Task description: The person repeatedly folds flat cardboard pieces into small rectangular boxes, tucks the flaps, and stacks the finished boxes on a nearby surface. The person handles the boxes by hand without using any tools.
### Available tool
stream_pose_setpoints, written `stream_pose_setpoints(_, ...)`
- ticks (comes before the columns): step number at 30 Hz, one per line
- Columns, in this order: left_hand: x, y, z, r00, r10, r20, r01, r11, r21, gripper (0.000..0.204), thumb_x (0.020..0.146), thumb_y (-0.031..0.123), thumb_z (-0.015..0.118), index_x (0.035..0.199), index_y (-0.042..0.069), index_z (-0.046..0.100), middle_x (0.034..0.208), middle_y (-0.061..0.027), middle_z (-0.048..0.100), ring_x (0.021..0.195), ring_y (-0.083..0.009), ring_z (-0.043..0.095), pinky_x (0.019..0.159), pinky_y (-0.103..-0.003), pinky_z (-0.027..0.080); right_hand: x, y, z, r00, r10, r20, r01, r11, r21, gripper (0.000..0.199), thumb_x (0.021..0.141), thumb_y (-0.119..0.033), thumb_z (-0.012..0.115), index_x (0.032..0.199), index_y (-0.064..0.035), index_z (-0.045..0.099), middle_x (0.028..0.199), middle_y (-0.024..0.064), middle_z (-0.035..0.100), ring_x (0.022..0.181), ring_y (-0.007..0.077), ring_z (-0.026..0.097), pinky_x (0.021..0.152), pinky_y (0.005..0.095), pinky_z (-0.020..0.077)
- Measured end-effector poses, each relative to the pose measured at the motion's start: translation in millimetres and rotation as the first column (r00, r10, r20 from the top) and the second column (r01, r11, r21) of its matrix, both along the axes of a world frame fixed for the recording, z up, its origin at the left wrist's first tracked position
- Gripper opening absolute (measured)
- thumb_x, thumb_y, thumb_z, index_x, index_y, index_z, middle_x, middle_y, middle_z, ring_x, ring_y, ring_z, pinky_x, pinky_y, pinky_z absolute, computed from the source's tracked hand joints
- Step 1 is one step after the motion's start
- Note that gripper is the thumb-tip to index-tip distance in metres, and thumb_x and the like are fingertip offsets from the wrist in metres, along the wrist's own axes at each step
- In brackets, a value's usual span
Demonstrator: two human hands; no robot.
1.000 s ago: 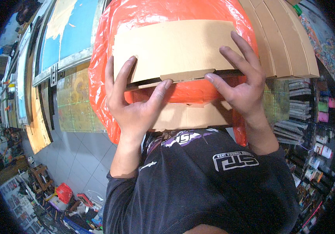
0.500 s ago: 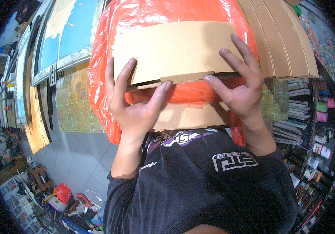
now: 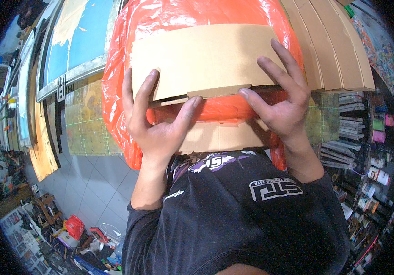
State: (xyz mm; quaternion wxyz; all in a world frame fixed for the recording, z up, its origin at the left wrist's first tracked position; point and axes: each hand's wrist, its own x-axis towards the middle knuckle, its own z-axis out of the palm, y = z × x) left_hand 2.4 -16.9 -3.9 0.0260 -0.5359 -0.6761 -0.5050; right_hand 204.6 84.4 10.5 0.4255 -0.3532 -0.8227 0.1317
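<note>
Cardboard box (image 3: 206, 59), long axis left-to-right, tabbed edge (image 3: 219, 91) nearest, hands (image 3: 153, 133) (image 3: 290, 107) gripping both ends

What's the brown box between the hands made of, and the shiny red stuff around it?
The brown box looks like matte cardboard: plain tan surface, stiff folded flap. The red stuff seems to be thin, glossy plastic, because it wrinkles and catches bright glare; which plastic, I can't tell.

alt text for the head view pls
A person's left hand and right hand, fingers spread, touch a brown cardboard box over red plastic. More cardboard is at right, a blue-panelled frame at left.
</note>
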Motion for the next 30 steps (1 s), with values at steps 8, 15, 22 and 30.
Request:
stream_pose_setpoints(8,0.4,-2.2,2.5,1.0,-0.024,0.005,0.024,1.0,0.005,0.067,0.056,0.021,0.088,0.113,0.001,0.06,0.12,-0.0238,0.055,0.125,-0.0383,0.043,0.098,-0.042,0.043,0.3,-2.4,1.6,1.0,0.009,-0.022,-0.01,0.999,-0.046,0.053,0.057,-0.022,0.085,0.103,-0.0056,0.067,0.127,0.0239,0.051,0.11,0.0367,0.057,0.089,0.0386,0.0492)
stream_pose_setpoints(15,2.0,-0.9,1.3,1.0,0.013,0.006,-0.013,1.0,0.008,0.063,0.058,0.019,0.087,0.112,0.001,0.06,0.116,-0.0208,0.058,0.125,-0.0379,0.043,0.098,-0.043,0.042,-1.1,-1.7,0.6,1.0,-0.02,0.019,0.02,1.0,0.0,0.052,0.057,-0.022,0.085,0.103,-0.0049,0.067,0.124,0.0254,0.052,0.109,0.0372,0.058,0.09,0.0384,0.0488)
stream_pose_setpoints(22,2.8,1.6,-1.0,1.0,0.022,0.011,-0.022,1.0,0.017,0.06,0.059,0.017,0.086,0.111,0.0,0.061,0.115,-0.0202,0.059,0.124,-0.0376,0.044,0.098,-0.043,0.042,-3.3,-1.8,-2.6,1.0,-0.025,-0.008,0.025,1.0,0.007,0.052,0.057,-0.023,0.085,0.102,-0.0028,0.067,0.124,0.0261,0.053,0.108,0.0378,0.058,0.089,0.0385,0.0491)
stream_pose_setpoints(30,3.1,4.3,-4.4,0.999,0.035,-0.001,-0.035,0.999,0.041,0.059,0.06,0.017,0.086,0.111,-0.001,0.061,0.115,-0.0205,0.059,0.125,-0.037,0.043,0.099,-0.041,0.041,-5.6,-1.9,-6.0,0.998,-0.056,-0.001,0.056,0.997,0.059,0.051,0.058,-0.023,0.085,0.101,-0.0034,0.067,0.123,0.025,0.054,0.105,0.0371,0.06,0.087,0.0378,0.0503)
